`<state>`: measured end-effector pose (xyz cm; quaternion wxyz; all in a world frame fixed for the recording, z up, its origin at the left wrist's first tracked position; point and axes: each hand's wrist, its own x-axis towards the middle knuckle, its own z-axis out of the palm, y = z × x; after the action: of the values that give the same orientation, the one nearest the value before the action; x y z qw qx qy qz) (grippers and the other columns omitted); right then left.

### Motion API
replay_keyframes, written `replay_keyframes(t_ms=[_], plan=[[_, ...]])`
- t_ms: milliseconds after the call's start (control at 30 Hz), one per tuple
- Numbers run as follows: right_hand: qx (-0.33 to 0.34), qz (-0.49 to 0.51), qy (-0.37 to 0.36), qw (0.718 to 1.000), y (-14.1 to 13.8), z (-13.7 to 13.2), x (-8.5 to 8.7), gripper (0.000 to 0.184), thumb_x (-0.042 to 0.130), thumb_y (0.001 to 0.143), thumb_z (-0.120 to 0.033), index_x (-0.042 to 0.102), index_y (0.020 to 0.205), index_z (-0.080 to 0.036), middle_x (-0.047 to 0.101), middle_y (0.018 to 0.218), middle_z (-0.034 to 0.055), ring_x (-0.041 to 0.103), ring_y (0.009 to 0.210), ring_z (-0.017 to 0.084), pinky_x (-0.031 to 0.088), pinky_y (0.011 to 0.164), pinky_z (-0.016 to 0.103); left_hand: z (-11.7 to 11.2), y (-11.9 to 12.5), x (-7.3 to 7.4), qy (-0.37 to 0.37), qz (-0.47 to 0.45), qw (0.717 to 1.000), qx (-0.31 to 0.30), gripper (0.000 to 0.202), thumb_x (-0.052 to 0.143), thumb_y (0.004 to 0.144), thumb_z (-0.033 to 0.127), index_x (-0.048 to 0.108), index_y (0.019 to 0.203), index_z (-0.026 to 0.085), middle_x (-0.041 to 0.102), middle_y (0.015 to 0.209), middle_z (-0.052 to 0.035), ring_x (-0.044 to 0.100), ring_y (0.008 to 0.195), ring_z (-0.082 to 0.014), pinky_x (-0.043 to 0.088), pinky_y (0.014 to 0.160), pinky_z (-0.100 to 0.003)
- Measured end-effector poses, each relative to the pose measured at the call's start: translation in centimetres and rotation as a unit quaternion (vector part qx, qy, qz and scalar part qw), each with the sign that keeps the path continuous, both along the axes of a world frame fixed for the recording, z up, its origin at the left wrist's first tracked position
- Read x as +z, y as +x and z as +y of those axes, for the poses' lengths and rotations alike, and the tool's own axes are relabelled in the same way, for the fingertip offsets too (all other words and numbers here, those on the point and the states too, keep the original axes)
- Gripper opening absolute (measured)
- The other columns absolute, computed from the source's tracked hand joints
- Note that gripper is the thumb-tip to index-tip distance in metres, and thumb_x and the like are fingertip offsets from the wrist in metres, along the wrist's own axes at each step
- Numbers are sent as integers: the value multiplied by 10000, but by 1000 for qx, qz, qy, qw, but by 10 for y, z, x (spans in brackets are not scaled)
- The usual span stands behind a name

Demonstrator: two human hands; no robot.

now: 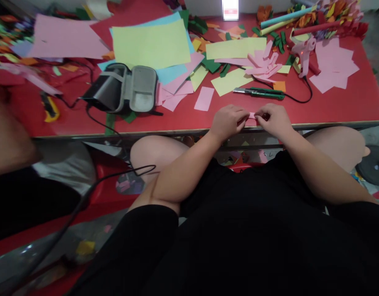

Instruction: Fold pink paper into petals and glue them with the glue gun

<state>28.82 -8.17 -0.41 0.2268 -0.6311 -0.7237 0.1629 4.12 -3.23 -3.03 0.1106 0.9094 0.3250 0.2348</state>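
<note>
Between my two hands, at the front edge of the red table (177, 123), is a small piece of pink paper (252, 115). My left hand (228, 121) pinches its left end, and my right hand (275, 119) pinches the right end. Fingers cover most of the paper, so its full shape is hidden. Just beyond my right hand lies a green utility knife (258, 93). A flat pink paper rectangle (204, 98) rests beyond and to the left of my left hand. Further back is a pile of folded pink paper strips (265, 65).
A pink glue gun (304, 55) with a black cord stands near pink sheets (334, 65) at right. An open grey case (143, 90), yellow sheets (150, 43) and a yellow utility knife (50, 107) occupy the left. Another person's arm (10, 131) is at far left.
</note>
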Motion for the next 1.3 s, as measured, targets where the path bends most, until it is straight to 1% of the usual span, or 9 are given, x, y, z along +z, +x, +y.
replay_keyframes(t_ms=[200,367,600,800,900,1000,1100,1167,1300], plan=[[-56,3,-74,996,-8,7,17,231,783,996,-239,984,1110,-256,939,1068,85,824,975,312,618,896,438,4,-6,-3,49,6,998,-45,455,517,1282,353,917,1446,210,938,1325,-161,790,1192,-358,629,1104,-564],[-82,-14,-126,989,-13,18,31,136,871,936,-191,947,1018,-269,915,1023,70,817,971,296,582,829,407,5,-12,-5,52,14,997,-56,456,522,1276,342,895,1500,205,927,1389,-166,808,1178,-336,641,1111,-541],[-56,11,-89,994,-6,17,16,181,831,892,-265,952,1027,-277,919,968,65,809,906,291,575,742,403,3,-15,-3,-9,16,999,-35,453,542,1230,357,914,1442,208,887,1419,-204,810,1280,-379,624,1179,-596],[-58,24,-89,994,-6,13,11,150,828,955,-266,936,1059,-275,924,999,67,818,922,294,590,788,415,3,-15,-4,-17,17,999,-33,474,519,1232,365,908,1449,203,882,1441,-200,802,1300,-378,602,1191,-583],[-49,16,-90,995,-6,10,10,137,804,997,-259,928,1054,-269,903,997,76,811,922,301,586,793,432,0,-16,-2,-9,33,999,-23,480,523,1234,382,909,1468,220,881,1472,-193,795,1289,-389,590,1154,-591],[-18,-30,-35,999,-5,3,9,198,760,1066,-283,949,1118,-255,889,1150,138,808,1069,364,610,851,492,-4,-19,0,4,66,998,-6,493,534,1241,422,885,1539,244,867,1541,-184,766,1299,-429,575,1070,-617],[70,-87,52,992,-4,-7,8,327,648,1155,-272,958,1256,-248,856,1451,192,728,1393,440,606,1079,600,-5,-22,2,11,90,996,-11,504,582,1223,439,841,1615,258,835,1614,-191,724,1366,-467,557,1049,-634],[116,-120,70,983,-4,-15,7,391,585,1194,-254,943,1349,-262,814,1634,173,651,1555,453,534,1228,664,-5,-24,4,12,100,995,-23,512,603,1213,449,821,1643,273,820,1644,-190,705,1398,-473,548,1064,-633],[125,-167,65,976,3,-29,8,405,585,1219,-313,883,1493,-304,672,1879,112,508,1763,462,402,1363,722,-3,-26,5,13,116,993,-33,555,588,1219,487,788,1688,267,799,1695,-175,685,1434,-481,533,1098,-641]])
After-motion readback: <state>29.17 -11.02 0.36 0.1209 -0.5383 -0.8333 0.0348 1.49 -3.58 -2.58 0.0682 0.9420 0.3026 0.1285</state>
